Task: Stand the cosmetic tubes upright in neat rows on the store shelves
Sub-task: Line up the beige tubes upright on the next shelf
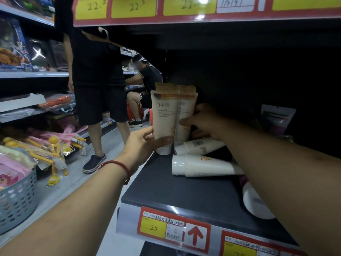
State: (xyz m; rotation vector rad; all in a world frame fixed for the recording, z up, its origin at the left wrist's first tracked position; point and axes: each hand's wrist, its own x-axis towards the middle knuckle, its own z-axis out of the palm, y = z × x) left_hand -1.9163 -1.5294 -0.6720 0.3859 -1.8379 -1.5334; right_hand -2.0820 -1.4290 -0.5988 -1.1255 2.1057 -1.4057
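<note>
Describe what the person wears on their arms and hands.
Both forearms are bare, with no sleeves in view and no gloves. The left hand has a thin red cord bracelet around its wrist, with a small dangling end. The right hand shows no ring, watch or band.

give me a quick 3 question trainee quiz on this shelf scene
1. True or false: every tube on the shelf stands upright.
2. Which hand grips the leftmost upright tube? A) left B) right C) neither
3. What number is written on the yellow tag at the shelf's front left?

Key: 1 false, at least two lying tubes rest behind the upright pair. 2 A, the left hand holds it low down; the right hand is on the second tube. 3 25.
</note>
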